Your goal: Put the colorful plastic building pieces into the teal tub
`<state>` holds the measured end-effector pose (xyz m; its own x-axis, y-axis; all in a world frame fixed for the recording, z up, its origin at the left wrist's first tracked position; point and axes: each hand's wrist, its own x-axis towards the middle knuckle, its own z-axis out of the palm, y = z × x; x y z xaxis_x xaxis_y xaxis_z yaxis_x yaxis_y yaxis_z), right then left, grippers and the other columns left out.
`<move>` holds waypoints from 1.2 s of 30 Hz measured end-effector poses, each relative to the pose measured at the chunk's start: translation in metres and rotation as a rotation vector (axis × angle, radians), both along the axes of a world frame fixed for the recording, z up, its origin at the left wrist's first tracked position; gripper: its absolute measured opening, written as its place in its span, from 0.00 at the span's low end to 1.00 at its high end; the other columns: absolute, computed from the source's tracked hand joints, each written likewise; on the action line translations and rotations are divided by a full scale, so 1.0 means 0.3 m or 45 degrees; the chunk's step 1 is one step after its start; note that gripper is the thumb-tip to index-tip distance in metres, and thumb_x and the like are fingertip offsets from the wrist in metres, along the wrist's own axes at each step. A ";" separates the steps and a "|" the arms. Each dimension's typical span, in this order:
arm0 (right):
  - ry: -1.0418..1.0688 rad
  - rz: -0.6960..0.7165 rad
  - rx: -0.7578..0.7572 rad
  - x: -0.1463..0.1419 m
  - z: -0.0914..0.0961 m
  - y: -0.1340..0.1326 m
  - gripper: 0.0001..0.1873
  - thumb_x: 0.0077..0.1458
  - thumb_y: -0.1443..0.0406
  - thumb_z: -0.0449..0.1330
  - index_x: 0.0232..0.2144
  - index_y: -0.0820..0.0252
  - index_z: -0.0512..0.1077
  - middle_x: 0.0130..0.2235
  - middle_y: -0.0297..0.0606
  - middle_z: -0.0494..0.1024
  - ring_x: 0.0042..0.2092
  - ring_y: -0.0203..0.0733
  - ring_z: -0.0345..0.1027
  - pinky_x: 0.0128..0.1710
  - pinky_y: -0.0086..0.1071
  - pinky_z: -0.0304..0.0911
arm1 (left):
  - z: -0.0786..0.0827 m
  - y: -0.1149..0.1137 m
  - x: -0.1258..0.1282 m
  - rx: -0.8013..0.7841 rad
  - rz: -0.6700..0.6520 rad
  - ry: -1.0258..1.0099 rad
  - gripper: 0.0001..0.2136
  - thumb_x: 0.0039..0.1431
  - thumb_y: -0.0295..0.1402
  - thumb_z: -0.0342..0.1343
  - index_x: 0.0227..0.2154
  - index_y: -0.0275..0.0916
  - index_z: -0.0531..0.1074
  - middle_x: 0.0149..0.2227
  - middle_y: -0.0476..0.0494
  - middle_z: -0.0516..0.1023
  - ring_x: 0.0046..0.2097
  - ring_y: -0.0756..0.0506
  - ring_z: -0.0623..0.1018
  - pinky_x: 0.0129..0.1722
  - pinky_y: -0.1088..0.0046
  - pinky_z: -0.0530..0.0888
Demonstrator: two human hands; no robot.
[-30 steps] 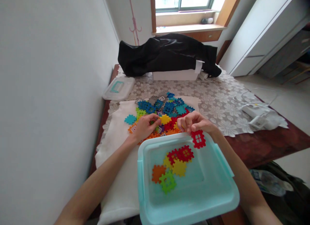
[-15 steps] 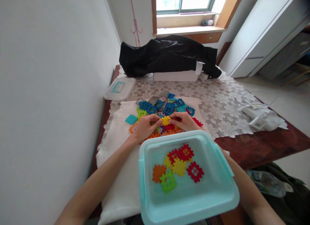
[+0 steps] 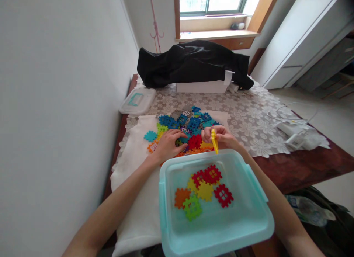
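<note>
Between the fingers of my right hand (image 3: 221, 136) is a yellow interlocking tile (image 3: 214, 141), held edge-on above the far rim of a turquoise bin (image 3: 163, 212). My left hand (image 3: 170, 143) rests at the near left of a pile of notched plastic tiles (image 3: 193, 123), thumb and fingers apart with nothing gripped. Blue, teal, red and orange tiles show in the pile, partly covered by the hands. Inside the bin lie red tiles (image 3: 223, 195), yellow tiles (image 3: 205, 191), an orange tile (image 3: 181, 198) and a lime green tile (image 3: 192, 207).
A white cloth (image 3: 132, 198) lies under the pile. Behind it are a clear lid (image 3: 141, 106) and a black cover (image 3: 193, 63) draped over a white box (image 3: 200, 87). A white device with a cable (image 3: 295, 133) is at the right table edge. A wall stands close on the left.
My left hand has let go of the yellow tile. My right hand has carried it rightward and toward the bin, turning it from flat to edge-on.
</note>
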<state>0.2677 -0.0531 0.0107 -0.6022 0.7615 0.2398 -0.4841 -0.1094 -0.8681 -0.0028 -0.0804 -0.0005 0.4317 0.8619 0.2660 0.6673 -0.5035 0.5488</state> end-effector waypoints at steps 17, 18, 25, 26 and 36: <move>-0.112 0.555 0.323 0.020 0.036 0.010 0.18 0.56 0.50 0.72 0.26 0.58 0.81 0.39 0.43 0.79 0.44 0.46 0.73 0.46 0.39 0.69 | -0.015 0.002 0.005 0.063 -0.016 0.041 0.04 0.60 0.30 0.64 0.37 0.43 0.80 0.48 0.44 0.82 0.51 0.42 0.80 0.55 0.58 0.73; -0.138 0.553 0.340 0.019 0.042 0.007 0.20 0.56 0.48 0.71 0.25 0.57 0.81 0.40 0.44 0.79 0.44 0.47 0.73 0.46 0.40 0.69 | -0.014 0.002 0.005 0.065 -0.015 0.042 0.04 0.60 0.30 0.64 0.37 0.43 0.80 0.48 0.44 0.82 0.51 0.42 0.79 0.55 0.58 0.73; -0.498 -0.131 0.354 -0.025 0.018 -0.008 0.28 0.63 0.41 0.61 0.30 0.59 0.79 0.35 0.42 0.78 0.36 0.43 0.71 0.39 0.37 0.68 | 0.000 0.000 0.007 0.068 -0.031 0.022 0.04 0.59 0.27 0.63 0.35 0.43 0.79 0.46 0.44 0.82 0.50 0.42 0.79 0.55 0.59 0.74; -0.681 -0.307 0.445 -0.034 0.002 -0.005 0.26 0.64 0.43 0.61 0.34 0.59 0.80 0.36 0.42 0.78 0.36 0.43 0.71 0.39 0.37 0.68 | 0.002 0.000 0.007 0.073 -0.040 0.017 0.04 0.59 0.26 0.62 0.35 0.43 0.79 0.45 0.45 0.82 0.50 0.42 0.79 0.55 0.59 0.74; -1.433 -0.619 1.193 -0.055 -0.101 0.020 0.11 0.67 0.57 0.65 0.44 0.56 0.82 0.46 0.43 0.80 0.47 0.48 0.76 0.50 0.41 0.70 | -0.004 0.004 0.005 0.049 -0.078 -0.068 0.07 0.61 0.25 0.61 0.38 0.44 0.79 0.48 0.45 0.82 0.52 0.43 0.81 0.56 0.59 0.76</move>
<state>0.2513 -0.0472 -0.0197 -0.5403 0.7719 0.3349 0.6202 0.6343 -0.4614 -0.0013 -0.0791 -0.0018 0.4673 0.8232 0.3225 0.6049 -0.5638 0.5624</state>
